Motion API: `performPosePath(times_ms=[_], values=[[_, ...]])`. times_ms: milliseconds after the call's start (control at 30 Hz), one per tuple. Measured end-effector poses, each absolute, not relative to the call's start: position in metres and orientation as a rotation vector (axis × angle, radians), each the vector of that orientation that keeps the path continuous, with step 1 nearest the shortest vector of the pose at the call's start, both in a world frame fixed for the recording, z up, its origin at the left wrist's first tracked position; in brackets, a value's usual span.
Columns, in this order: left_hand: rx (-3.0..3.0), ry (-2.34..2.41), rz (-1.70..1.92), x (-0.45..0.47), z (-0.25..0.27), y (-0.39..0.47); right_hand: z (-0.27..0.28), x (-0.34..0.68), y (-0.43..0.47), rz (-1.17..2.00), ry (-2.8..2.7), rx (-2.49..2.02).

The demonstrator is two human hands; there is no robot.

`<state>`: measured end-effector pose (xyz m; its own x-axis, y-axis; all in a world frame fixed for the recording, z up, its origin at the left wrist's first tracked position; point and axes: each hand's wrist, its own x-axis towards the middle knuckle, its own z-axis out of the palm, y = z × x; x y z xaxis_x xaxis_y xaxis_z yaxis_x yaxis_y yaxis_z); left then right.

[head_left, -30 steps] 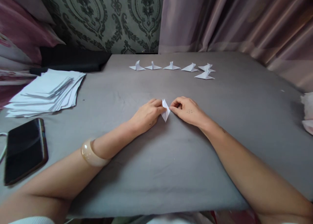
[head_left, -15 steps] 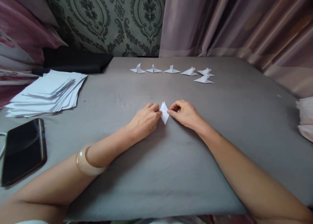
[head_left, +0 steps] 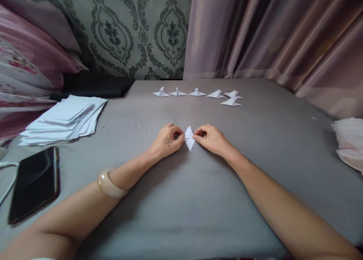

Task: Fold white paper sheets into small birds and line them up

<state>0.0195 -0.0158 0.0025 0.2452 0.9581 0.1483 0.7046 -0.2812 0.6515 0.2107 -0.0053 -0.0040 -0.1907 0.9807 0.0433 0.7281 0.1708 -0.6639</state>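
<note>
A small white folded paper (head_left: 190, 139), shaped like a narrow diamond with a split upper tip, is between my two hands over the grey cloth. My left hand (head_left: 169, 140) pinches its left corner with thumb and forefinger. On the opposite side, my right hand (head_left: 210, 140) grips the right corner the same way. A crease or slit runs across the paper's middle. Farther back stand several folded paper birds (head_left: 196, 92) in a row, with one bird (head_left: 231, 101) in front of another at the right end.
A stack of white paper sheets (head_left: 64, 120) lies at the left, with a black cloth (head_left: 98, 85) behind it. Nearer is a dark phone (head_left: 35, 184) beside a white cable (head_left: 10, 177). A pale bundle (head_left: 350, 143) sits at the right edge. Curtains (head_left: 241, 33) hang behind the grey-covered table (head_left: 198, 214).
My left hand has turned, so its thumb and forefinger now show at the paper's left corner. My right hand keeps its pinch. The whole view has tilted up slightly.
</note>
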Motion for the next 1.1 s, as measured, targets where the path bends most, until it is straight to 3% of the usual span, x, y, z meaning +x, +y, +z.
performPosePath(times_ms=[300, 733, 1100], values=[[1.802, 1.453, 0.801, 0.022, -0.006, -0.007, -0.005, 0.207, -0.012, 0.732, -1.939, -1.580], [0.970, 0.989, 1.247, 0.033, 0.005, -0.012, 0.004, 0.186, -0.025, 1.346, -1.267, -1.186], [0.920, 0.892, 1.141, 0.034, 0.005, -0.017, 0.009, 0.186, -0.026, 1.290, -1.174, -1.155]])
